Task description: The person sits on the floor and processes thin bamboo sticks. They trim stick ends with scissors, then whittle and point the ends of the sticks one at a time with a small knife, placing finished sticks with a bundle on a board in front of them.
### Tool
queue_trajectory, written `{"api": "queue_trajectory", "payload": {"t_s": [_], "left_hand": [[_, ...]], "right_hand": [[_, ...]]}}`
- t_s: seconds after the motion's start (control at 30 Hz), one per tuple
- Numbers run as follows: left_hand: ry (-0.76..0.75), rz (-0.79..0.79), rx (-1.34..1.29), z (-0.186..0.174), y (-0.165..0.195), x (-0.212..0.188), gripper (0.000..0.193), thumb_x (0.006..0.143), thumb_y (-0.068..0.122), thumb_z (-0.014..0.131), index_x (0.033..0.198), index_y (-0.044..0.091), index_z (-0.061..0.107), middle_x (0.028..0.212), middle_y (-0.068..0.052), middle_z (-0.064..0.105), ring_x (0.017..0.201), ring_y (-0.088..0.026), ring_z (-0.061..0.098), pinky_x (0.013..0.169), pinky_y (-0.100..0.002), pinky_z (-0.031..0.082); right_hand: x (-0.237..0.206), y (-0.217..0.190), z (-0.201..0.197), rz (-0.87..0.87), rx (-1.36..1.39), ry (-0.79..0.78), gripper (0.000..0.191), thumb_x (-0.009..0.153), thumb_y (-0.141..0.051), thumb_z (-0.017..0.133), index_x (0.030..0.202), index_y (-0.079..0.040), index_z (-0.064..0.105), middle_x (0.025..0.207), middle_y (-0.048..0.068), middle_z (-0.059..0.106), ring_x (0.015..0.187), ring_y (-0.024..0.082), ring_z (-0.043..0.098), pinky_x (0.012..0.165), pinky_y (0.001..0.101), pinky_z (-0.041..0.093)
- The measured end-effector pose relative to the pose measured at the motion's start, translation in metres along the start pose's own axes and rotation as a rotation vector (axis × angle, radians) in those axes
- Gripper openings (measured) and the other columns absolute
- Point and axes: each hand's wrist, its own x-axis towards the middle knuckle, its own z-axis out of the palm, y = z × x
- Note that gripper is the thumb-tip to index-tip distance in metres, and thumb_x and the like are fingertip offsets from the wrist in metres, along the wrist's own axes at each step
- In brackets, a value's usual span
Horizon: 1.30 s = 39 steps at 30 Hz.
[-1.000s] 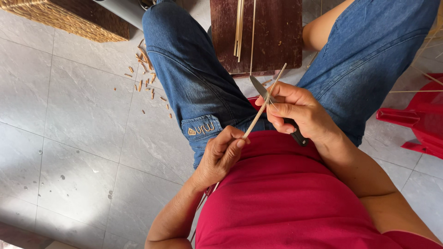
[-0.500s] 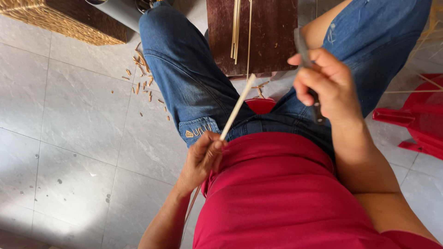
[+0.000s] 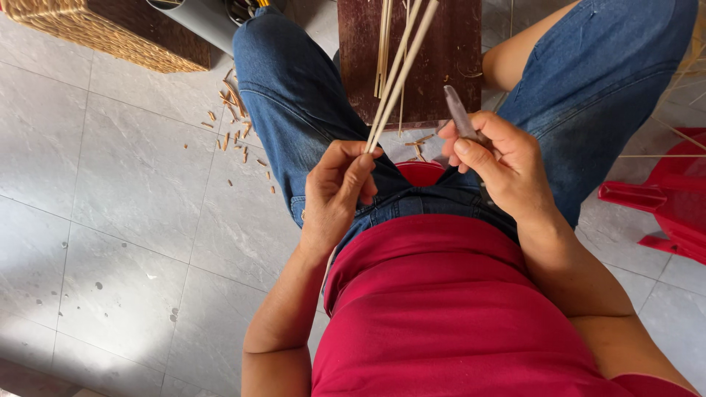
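My left hand (image 3: 337, 192) pinches the lower end of a long pale bamboo strip (image 3: 401, 77) that is split into two thin slats and points up and away over my lap. My right hand (image 3: 494, 163) is closed around a knife (image 3: 460, 112), its grey blade sticking up past my fingers, a little to the right of the strip and not touching it. I am seated in blue jeans and a red top.
A dark wooden board (image 3: 441, 51) with several thin bamboo slivers lies between my knees. Wood shavings (image 3: 234, 121) litter the grey tiled floor at the left. A woven basket (image 3: 103, 26) stands at top left, a red plastic stool (image 3: 673, 202) at right.
The left hand has risen and turned the strip more upright. The right hand with the knife has come back down from the strip's upper end towards my lap.
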Motion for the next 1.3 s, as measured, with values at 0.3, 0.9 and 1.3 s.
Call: {"api": "queue_trajectory", "payload": {"t_s": [0.3,0.9,1.3], "left_hand": [[-0.04,-0.064,-0.027,0.015,-0.021,0.009,0.019,0.103,0.013,0.066,0.116,0.0,0.066,0.093,-0.004,0.07,0.076,-0.006,0.066,0.066,-0.022,0.059],[-0.043,-0.114,-0.051,0.02,-0.041,0.015,0.014,0.102,0.011,0.066,0.111,0.001,0.065,0.093,-0.005,0.071,0.074,-0.007,0.067,0.064,-0.022,0.058],[0.311,0.112,0.013,-0.037,-0.016,0.014,0.011,0.104,0.008,0.067,0.112,0.0,0.067,0.091,-0.003,0.067,0.075,-0.006,0.061,0.066,-0.02,0.051]], "right_hand": [[0.01,0.025,0.017,0.09,0.234,0.082,0.011,0.106,-0.01,0.068,0.112,-0.001,0.066,0.079,0.001,0.061,0.056,0.003,0.049,0.048,0.0189,0.04],[0.025,0.027,0.018,0.157,0.272,0.034,0.012,0.1,-0.009,0.067,0.099,-0.009,0.055,0.073,0.002,0.062,0.048,0.002,0.047,0.041,0.0167,0.036],[-0.001,-0.047,-0.148,-0.093,-0.032,0.735,0.004,0.109,-0.003,0.066,0.11,-0.006,0.063,0.092,0.007,0.066,0.064,0.01,0.063,0.052,0.0216,0.041]]}}
